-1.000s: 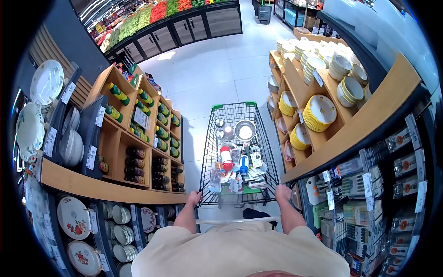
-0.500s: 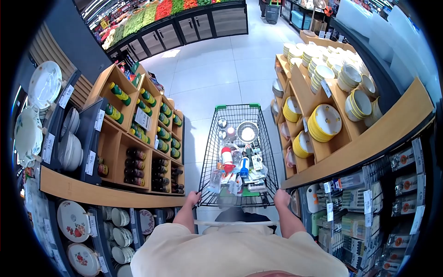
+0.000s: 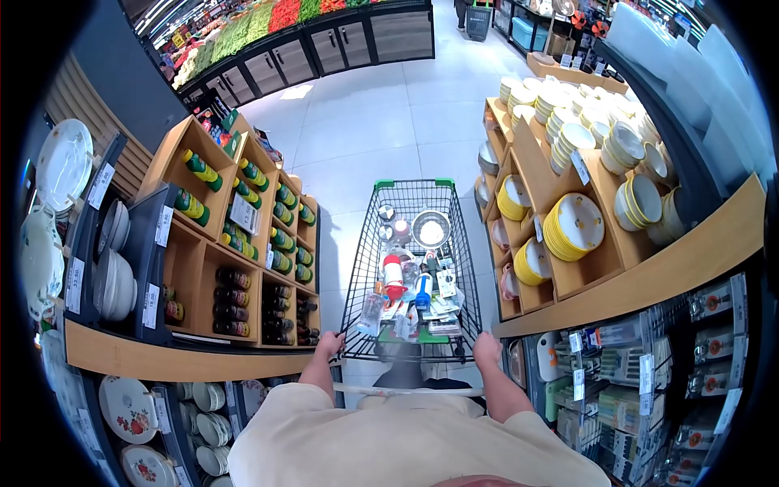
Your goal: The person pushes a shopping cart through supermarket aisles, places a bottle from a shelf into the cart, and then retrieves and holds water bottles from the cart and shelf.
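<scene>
Both hands are at the near corners of a black wire shopping cart (image 3: 363, 252) with green corner pieces. My left hand (image 3: 329, 345) is closed on the cart's near left corner, and my right hand (image 3: 487, 349) is curled at the near right corner. Inside the cart, a round bowl-like item with a metallic rim (image 3: 431, 230) lies toward the far end. Closer to me are a red-and-white container (image 3: 393, 272), a blue-and-white bottle (image 3: 423, 290) and a clear plastic package (image 3: 371, 312), among several small packages.
On the left, a wooden shelf (image 3: 195, 252) holds green-and-yellow bottles and dark bottles. Stacks of yellow-edged plates (image 3: 574, 227) and bowls (image 3: 637, 201) line the right. Ahead, tiled floor (image 3: 365, 122) leads to a produce counter (image 3: 324, 40). A dark basket (image 3: 479, 23) stands farther off beside a person's legs.
The cart and both hands sit slightly farther left in view. The side shelves have slid a little outward and toward me. Both hands keep their places at the cart.
</scene>
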Motion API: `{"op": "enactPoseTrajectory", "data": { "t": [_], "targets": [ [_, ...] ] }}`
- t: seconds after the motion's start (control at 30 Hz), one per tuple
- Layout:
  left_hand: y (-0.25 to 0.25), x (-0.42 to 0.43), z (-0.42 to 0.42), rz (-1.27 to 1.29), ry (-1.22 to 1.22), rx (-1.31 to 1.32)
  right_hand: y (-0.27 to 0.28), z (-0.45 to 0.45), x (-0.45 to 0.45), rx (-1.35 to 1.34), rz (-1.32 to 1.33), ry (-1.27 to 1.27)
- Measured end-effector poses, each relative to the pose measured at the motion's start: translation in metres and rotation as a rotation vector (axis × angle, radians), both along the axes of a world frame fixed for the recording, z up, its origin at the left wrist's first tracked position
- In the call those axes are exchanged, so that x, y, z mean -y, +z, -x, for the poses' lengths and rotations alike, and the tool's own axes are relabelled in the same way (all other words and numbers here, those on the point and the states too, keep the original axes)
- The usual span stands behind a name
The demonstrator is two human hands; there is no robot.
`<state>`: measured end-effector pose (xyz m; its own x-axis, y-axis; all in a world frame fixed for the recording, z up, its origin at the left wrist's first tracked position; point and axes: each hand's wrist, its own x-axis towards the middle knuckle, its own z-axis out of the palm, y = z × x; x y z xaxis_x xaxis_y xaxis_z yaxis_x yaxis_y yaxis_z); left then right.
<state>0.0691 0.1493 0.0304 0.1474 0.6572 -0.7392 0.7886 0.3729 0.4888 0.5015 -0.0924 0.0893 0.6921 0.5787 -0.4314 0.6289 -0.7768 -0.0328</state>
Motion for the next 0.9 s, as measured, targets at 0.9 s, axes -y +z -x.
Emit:
{"op": "enactPoseTrajectory", "data": {
  "t": [0.9],
  "targets": [
    [-0.001, -0.128, -0.016, -0.051, 0.0, 0.018, 0.0, -0.025, -0.147, -0.011, 0.003, 0.045]
  ]
}}
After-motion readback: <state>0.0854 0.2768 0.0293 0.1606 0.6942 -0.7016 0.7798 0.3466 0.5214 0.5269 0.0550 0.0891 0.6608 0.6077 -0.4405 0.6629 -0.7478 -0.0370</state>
